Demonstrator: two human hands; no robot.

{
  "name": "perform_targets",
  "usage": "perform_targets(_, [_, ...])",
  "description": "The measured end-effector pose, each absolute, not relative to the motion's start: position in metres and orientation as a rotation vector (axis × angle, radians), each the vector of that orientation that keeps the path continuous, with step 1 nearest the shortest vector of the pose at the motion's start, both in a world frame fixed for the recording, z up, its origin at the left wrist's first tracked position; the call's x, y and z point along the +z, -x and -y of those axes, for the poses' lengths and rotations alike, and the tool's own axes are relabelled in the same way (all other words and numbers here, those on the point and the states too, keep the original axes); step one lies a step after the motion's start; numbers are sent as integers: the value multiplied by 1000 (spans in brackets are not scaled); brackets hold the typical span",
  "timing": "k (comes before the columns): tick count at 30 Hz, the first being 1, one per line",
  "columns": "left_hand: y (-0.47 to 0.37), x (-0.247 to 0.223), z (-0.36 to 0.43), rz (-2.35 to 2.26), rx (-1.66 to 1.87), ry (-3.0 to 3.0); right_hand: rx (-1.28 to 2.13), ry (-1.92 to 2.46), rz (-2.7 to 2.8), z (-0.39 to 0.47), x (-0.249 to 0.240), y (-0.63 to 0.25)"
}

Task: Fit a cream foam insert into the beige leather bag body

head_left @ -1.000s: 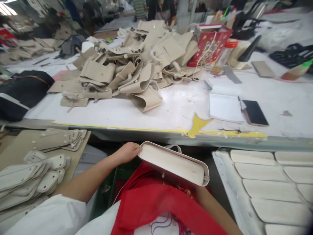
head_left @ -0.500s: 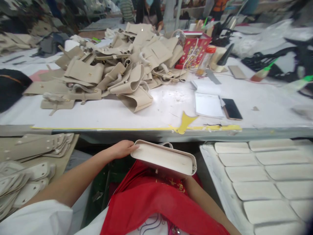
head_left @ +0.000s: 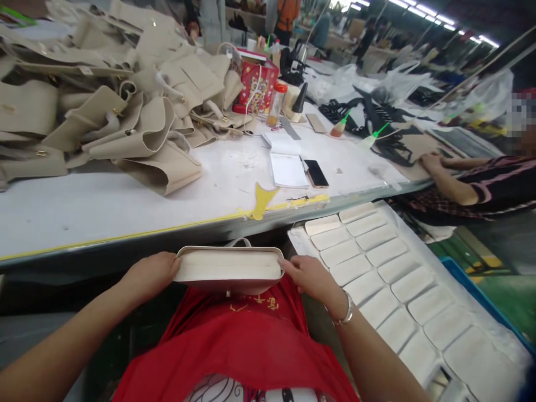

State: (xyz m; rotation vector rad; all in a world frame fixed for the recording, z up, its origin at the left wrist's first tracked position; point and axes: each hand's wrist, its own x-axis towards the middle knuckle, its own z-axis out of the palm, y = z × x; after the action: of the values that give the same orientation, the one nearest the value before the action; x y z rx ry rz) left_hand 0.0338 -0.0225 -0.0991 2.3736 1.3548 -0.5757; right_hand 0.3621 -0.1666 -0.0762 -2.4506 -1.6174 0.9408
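The bag point(head_left: 229, 264) is in front of the person's red apron point(head_left: 247, 346), its long pale face turned up inside a thin raised rim and a looped handle point(head_left: 240, 242) standing at its far side. The left hand point(head_left: 153, 272) grasps the bag's left end, and the right hand point(head_left: 309, 276) pinches its right end between thumb and fingers, a silvery bracelet point(head_left: 347, 310) on that wrist. Beyond the bag runs a white-covered table point(head_left: 226, 195), with a yellow scrap point(head_left: 262, 201) at the edge nearest the bag. Farther beyond the bag and to its left lies a big heap of beige pieces point(head_left: 184, 78), some with small gold-coloured fittings. Beyond the bag and to its right are an open notebook point(head_left: 288, 170), a dark phone point(head_left: 316, 173) just beside it, a jar with a red lid point(head_left: 276, 105), a patterned red carton point(head_left: 256, 84) and two green-tipped bottles point(head_left: 339, 126). Right of the bag, pale panels point(head_left: 379, 288) lie in rows on a white sheet point(head_left: 393, 215). Well to the right of the bag, another person point(head_left: 494, 184) rests their forearms at the table.
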Motion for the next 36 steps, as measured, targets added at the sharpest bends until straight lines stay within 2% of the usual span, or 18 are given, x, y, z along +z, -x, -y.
perform_targets(3, [-34, -98, 23, -1271, -657, -2472, 606, 2538, 2003, 164, -63, -345])
perform_targets(5, [-34, -99, 24, -1263, -658, -2497, 542, 2584, 2083, 164, -64, -335])
perform_targets(13, [-32, -98, 20, -1256, -554, -2393, 538, 2546, 2088, 175, -83, -329])
perform_targets(18, [-36, -87, 21, -1305, -477, -2284, 797, 2438, 1806, 178, -87, -335])
perform_targets(22, [-35, -89, 22, -1355, -382, -2224, 914, 2408, 1785, 169, -90, -342])
perform_targets(26, [-30, -97, 24, -1375, -300, -2157, 704, 2350, 2145, 163, -89, -347])
perform_targets(29, [-24, -104, 23, -1302, -131, -1804, 442, 2245, 2524, 163, -86, -348])
perform_targets(31, [-20, -108, 21, -1260, -19, -1557, 393, 2234, 2613, 162, -84, -347])
perform_targets(34, [-17, -107, 20, -1272, 22, -1493, 551, 2346, 2383, 161, -82, -346])
perform_targets(36, [-19, -101, 21, -1321, -40, -1716, 682, 2440, 2122, 161, -83, -345])
